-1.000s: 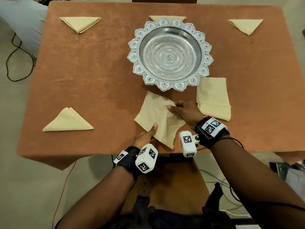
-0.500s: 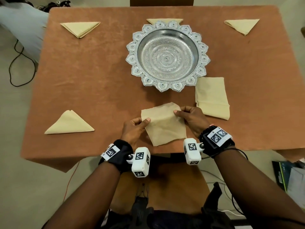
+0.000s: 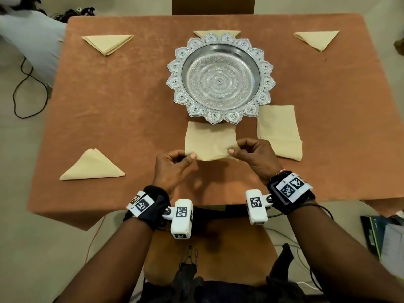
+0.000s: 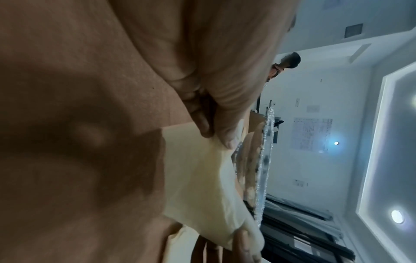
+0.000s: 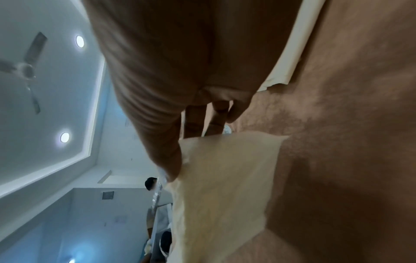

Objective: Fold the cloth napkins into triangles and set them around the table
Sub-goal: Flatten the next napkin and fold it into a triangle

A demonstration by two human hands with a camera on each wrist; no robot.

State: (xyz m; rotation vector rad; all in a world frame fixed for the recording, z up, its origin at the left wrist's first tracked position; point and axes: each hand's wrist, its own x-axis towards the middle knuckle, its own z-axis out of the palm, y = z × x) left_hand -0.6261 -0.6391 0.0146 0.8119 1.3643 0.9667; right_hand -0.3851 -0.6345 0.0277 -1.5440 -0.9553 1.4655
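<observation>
Head view | left hand and right hand each pinch a near corner of the cream napkin, frame centre, just below the silver tray | advice: draw one corner diagonally across, align edges, press crease | soft limp cloth, velvety orange counter

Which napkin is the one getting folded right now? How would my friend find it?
Find the big silver bowl mid-table. Just below its near rim lies a square cream napkin. Only this one has both hands, left hand and right hand, pinching its near corners; the others are untouched.
</observation>
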